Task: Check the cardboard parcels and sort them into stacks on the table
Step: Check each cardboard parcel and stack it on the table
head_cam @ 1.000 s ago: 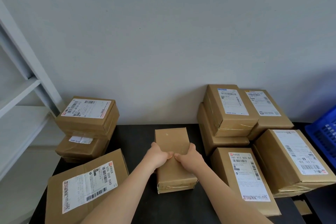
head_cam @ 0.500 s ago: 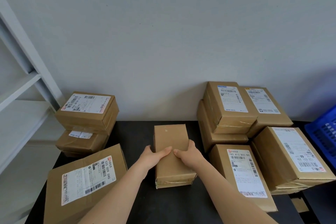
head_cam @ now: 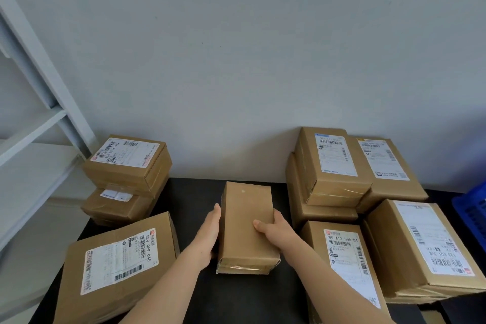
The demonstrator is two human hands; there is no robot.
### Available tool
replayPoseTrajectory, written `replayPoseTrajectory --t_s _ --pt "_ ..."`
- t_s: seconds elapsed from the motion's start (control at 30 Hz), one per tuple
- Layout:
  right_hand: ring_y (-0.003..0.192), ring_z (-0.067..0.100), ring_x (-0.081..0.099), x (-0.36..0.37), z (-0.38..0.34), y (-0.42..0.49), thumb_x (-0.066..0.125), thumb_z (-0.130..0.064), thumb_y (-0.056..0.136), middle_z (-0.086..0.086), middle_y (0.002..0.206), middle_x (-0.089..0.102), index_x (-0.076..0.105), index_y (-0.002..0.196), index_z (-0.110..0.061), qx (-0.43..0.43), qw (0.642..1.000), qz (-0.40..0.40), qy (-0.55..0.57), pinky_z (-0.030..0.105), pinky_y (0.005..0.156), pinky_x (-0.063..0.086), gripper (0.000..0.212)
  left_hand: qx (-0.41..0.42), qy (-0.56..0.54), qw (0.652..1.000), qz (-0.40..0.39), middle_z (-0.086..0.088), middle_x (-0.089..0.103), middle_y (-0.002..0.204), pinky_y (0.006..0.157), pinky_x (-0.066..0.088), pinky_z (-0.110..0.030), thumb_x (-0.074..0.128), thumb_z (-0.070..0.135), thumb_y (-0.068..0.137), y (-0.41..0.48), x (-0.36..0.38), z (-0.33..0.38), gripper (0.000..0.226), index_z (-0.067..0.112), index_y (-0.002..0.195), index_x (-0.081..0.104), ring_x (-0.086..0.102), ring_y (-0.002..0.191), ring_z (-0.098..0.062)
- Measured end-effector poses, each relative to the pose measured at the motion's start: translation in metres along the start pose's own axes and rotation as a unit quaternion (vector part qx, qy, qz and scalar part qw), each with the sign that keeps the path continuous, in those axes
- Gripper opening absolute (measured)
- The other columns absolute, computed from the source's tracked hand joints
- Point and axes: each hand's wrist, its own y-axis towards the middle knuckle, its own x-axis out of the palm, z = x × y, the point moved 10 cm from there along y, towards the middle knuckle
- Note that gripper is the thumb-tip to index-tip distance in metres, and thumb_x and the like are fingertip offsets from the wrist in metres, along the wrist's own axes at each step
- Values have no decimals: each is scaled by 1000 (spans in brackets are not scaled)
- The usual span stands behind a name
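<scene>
Hands bracket unlabelled parcel (head_cam: 246,221) on black table (head_cam: 189,192).
Left of the parcel, the left hand (head_cam: 207,234) presses straight-fingered against its side; the long axis runs toward the wall; right of it, the right hand (head_cam: 276,229) clasps the edge, thumb on top.

A plain parcel (head_cam: 247,221) lies on the black table (head_cam: 192,197) between the left hand (head_cam: 207,239) and right hand (head_cam: 278,230). The 520 parcel (head_cam: 118,260) lies left of them, the 780 parcel (head_cam: 344,258) right.
</scene>
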Motion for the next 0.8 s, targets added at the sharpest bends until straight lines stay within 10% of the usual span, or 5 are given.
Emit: replayPoseTrajectory --t_s 0.8 --pt "130 23 42 1 -24 -1 47 -29 99 6 149 35 18 151 -20 -67 996 -41 -50 37 106 37 60 131 81 979 137 -7 43 142 107 34 -43 40 46 99 -33 -16 49 57 15 146 33 42 128 -27"
